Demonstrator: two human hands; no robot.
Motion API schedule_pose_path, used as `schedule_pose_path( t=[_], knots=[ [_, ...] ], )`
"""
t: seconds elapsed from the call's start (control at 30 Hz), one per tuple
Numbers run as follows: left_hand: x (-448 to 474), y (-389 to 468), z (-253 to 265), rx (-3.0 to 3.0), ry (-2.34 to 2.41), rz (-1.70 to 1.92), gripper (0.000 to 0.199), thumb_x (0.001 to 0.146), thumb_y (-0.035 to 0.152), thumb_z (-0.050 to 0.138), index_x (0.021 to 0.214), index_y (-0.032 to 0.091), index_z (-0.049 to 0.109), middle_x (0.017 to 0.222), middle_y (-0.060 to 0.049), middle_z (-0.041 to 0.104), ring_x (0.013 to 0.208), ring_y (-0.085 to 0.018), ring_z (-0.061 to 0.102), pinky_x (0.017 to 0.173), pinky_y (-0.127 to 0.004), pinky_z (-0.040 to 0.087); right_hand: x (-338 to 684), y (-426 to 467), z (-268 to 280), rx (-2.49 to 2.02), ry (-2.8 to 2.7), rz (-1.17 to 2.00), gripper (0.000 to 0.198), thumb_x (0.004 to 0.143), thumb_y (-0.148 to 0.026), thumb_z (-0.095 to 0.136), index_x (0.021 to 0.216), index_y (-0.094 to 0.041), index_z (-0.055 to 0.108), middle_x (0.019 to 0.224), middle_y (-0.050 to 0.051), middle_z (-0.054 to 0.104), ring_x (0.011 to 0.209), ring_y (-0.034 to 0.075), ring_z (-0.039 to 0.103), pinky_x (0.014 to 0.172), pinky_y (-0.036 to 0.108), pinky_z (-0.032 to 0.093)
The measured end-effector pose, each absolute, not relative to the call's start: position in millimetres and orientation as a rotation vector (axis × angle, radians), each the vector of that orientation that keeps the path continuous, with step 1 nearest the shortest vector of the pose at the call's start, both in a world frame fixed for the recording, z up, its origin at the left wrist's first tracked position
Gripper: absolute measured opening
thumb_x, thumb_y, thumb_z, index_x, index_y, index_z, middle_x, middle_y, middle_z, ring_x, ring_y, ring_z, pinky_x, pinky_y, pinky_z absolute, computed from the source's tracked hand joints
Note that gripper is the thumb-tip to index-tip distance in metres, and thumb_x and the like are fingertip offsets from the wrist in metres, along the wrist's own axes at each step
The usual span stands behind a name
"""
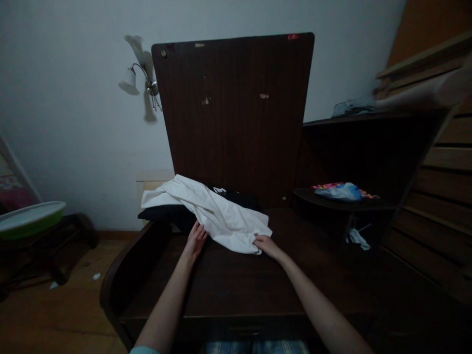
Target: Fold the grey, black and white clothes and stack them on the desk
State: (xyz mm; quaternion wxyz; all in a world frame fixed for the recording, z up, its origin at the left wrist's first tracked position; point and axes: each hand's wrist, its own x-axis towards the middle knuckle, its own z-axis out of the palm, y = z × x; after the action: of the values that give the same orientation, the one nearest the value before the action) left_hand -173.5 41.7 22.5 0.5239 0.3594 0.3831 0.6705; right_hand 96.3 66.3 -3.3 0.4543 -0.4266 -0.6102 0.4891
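Observation:
A rumpled white cloth [224, 216], perhaps a garment, lies across the dark wooden desk [236, 290]. At its near left edge, my left hand [196, 242] is closed with the fingertips on the fabric. My right hand [267, 246] pinches the cloth's near right corner between thumb and fingers. Beneath and behind the white cloth are black fabric pieces [165, 214], partly covered, one with a small white mark near the back panel. Whether the white cloth is a shirt cannot be made out.
A tall dark panel [236, 113] rises behind the desk, with a wall lamp [131, 81] to its left. Right, a corner shelf [354, 204] holds a bluish plastic bag [341, 192]. A green-rimmed basin [37, 221] rests on a low stool [62, 241] at left.

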Motion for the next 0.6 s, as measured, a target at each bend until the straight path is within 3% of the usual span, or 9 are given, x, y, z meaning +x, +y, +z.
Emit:
schedule_pose_path(
  t=[0.13, 0.27, 0.43, 0.5, 0.6],
  knots=[
    [-175, 36, 29, 0.940, 0.873, 1.680, 0.047, 0.060, 0.030, 0.068, 0.104, 0.019, 0.054, 0.102, -0.006, 0.063, 0.096, -0.021, 0.058, 0.082, -0.029, 0.045, 83, 54, -2, -1.072, -1.862, 0.972, 0.013, 0.062, -0.025, 0.046, 0.056, -0.019, 0.056, 0.066, 0.000, 0.061, 0.073, 0.019, 0.054, 0.071, 0.030, 0.039],
    [-177, 27, 32, 1.037, 0.801, 1.649, 0.040, 0.061, 0.029, 0.064, 0.099, 0.020, 0.058, 0.092, -0.004, 0.065, 0.085, -0.019, 0.059, 0.076, -0.030, 0.045, 85, 54, 1, -1.127, -1.872, 0.696, 0.018, 0.066, -0.027, 0.039, 0.068, -0.020, 0.056, 0.080, 0.004, 0.060, 0.084, 0.020, 0.054, 0.078, 0.032, 0.039],
    [-159, 26, 14, 1.635, 1.175, 1.050, 0.014, 0.064, 0.027, 0.057, 0.060, 0.013, 0.060, 0.060, -0.003, 0.060, 0.066, -0.020, 0.056, 0.066, -0.031, 0.043, 83, 58, -5, -1.136, -1.749, 0.519, 0.018, 0.069, -0.030, 0.040, 0.073, -0.021, 0.054, 0.083, 0.005, 0.055, 0.082, 0.019, 0.053, 0.079, 0.032, 0.041],
    [-149, 26, 10, 1.823, 1.286, 0.959, 0.019, 0.066, 0.029, 0.056, 0.053, 0.015, 0.056, 0.059, -0.002, 0.057, 0.067, -0.019, 0.054, 0.067, -0.030, 0.041, 82, 59, -7, -1.125, -1.729, 0.503, 0.019, 0.070, -0.032, 0.041, 0.077, -0.021, 0.055, 0.084, 0.004, 0.054, 0.081, 0.019, 0.053, 0.078, 0.032, 0.041],
    [-142, 21, 11, 2.107, 1.392, 1.043, 0.026, 0.076, 0.036, 0.049, 0.059, 0.017, 0.056, 0.067, -0.002, 0.056, 0.072, -0.017, 0.053, 0.071, -0.028, 0.040, 82, 61, -10, -1.132, -1.737, 0.492, 0.019, 0.071, -0.035, 0.044, 0.075, -0.021, 0.056, 0.080, 0.003, 0.054, 0.077, 0.018, 0.053, 0.074, 0.032, 0.043]
  ],
)
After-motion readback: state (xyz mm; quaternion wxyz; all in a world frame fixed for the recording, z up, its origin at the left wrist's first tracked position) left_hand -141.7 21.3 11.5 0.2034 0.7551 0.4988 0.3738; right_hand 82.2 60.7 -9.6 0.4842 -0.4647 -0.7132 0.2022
